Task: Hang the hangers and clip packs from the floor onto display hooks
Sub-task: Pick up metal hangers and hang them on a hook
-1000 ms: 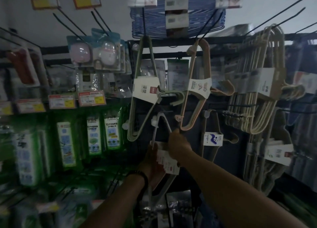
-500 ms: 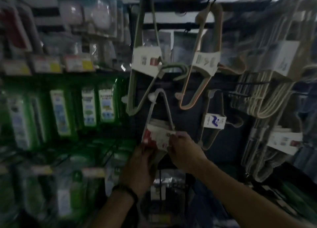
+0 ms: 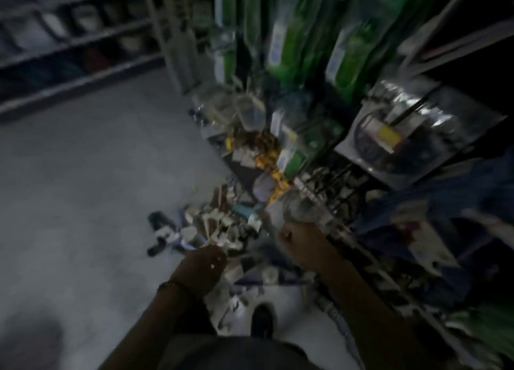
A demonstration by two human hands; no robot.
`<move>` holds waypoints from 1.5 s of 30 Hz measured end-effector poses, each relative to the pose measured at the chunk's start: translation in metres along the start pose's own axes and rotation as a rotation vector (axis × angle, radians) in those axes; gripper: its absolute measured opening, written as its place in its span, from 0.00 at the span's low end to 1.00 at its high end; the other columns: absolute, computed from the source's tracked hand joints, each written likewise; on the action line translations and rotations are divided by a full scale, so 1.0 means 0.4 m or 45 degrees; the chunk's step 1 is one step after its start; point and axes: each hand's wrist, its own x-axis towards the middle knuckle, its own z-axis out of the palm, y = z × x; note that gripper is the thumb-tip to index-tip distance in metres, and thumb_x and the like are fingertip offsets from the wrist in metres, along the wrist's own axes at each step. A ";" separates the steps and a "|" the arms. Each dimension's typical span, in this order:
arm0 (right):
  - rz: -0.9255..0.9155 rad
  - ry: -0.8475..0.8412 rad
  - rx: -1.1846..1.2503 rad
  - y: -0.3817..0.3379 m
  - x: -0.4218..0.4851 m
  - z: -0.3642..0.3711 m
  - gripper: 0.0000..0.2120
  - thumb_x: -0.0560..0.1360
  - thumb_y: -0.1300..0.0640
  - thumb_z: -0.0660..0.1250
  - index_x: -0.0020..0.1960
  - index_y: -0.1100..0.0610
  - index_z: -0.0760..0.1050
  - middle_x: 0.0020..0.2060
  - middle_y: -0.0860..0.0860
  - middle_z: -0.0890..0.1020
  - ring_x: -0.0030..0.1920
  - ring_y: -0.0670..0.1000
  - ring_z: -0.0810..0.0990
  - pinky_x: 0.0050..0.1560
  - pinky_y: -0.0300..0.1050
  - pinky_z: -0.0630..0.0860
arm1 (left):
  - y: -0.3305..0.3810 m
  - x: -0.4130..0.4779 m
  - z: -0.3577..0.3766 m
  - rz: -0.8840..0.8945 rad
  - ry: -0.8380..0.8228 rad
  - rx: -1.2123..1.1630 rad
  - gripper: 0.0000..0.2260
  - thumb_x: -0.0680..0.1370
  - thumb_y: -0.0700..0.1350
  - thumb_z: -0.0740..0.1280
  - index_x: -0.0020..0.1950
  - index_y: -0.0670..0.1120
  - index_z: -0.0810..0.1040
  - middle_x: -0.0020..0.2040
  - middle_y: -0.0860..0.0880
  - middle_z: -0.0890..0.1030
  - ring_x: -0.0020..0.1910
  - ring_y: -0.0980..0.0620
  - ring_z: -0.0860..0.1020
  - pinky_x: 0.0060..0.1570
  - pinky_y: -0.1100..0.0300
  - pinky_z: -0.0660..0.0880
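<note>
The view is blurred and points down at the floor. A pile of hangers and clip packs [image 3: 219, 230] lies on the grey floor at the foot of the display rack. My left hand [image 3: 204, 264] hovers over the near edge of the pile, back up, with its fingers hidden. To the right, beside the rack's lower wire hooks, my right hand [image 3: 301, 243] has its fingers curled, and I see nothing in it.
Green packs [image 3: 294, 36] and a silver pack [image 3: 400, 130] hang on the rack at upper right. Blue goods [image 3: 434, 211] sit low on the right. Dark shelving [image 3: 69, 50] runs along the far left. My shoe [image 3: 261, 321] stands by the pile on the grey floor [image 3: 83, 203].
Both hands have left the hanger on the middle hook and dropped down. The view has swung from the hook wall to the pile on the floor.
</note>
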 end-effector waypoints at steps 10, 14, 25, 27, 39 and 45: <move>0.180 -0.396 -0.124 -0.009 -0.008 0.249 0.19 0.81 0.55 0.64 0.33 0.57 0.67 0.32 0.58 0.77 0.34 0.56 0.77 0.37 0.52 0.73 | -0.151 -0.198 0.149 -0.342 0.045 -0.209 0.13 0.82 0.55 0.63 0.57 0.50 0.84 0.53 0.49 0.86 0.53 0.46 0.84 0.55 0.50 0.80; 0.213 -0.554 -0.153 -0.012 0.038 0.323 0.18 0.82 0.53 0.64 0.34 0.55 0.72 0.32 0.55 0.79 0.34 0.55 0.79 0.38 0.49 0.76 | -0.193 -0.204 0.203 -0.335 0.064 -0.339 0.10 0.84 0.50 0.64 0.59 0.51 0.83 0.53 0.51 0.86 0.51 0.52 0.83 0.50 0.59 0.80; 0.188 -0.753 -0.576 0.242 0.323 0.744 0.13 0.83 0.48 0.63 0.56 0.57 0.78 0.49 0.54 0.83 0.52 0.58 0.83 0.46 0.48 0.78 | -0.585 0.039 0.632 -0.595 -0.196 -0.590 0.08 0.84 0.49 0.64 0.58 0.51 0.81 0.55 0.48 0.84 0.55 0.46 0.81 0.55 0.56 0.77; 0.103 -0.799 -0.722 0.322 0.422 0.859 0.13 0.82 0.50 0.66 0.62 0.56 0.76 0.62 0.55 0.80 0.59 0.60 0.81 0.61 0.53 0.76 | -0.662 0.119 0.751 -0.666 -0.189 -0.630 0.05 0.84 0.48 0.64 0.56 0.52 0.80 0.52 0.49 0.83 0.52 0.47 0.80 0.51 0.57 0.75; -0.199 -0.544 -1.163 0.810 0.980 1.488 0.58 0.66 0.50 0.82 0.82 0.62 0.49 0.75 0.65 0.64 0.75 0.66 0.65 0.70 0.63 0.72 | -0.950 0.724 1.441 -0.773 -0.114 -0.585 0.23 0.83 0.49 0.65 0.79 0.51 0.69 0.79 0.45 0.68 0.77 0.43 0.67 0.77 0.50 0.63; -0.283 -0.483 -1.187 0.906 1.017 1.577 0.71 0.61 0.38 0.85 0.83 0.62 0.41 0.78 0.67 0.62 0.77 0.69 0.65 0.73 0.64 0.67 | -0.947 0.826 1.617 -0.872 -0.095 -0.809 0.33 0.82 0.49 0.68 0.84 0.53 0.57 0.86 0.51 0.43 0.83 0.45 0.57 0.80 0.45 0.61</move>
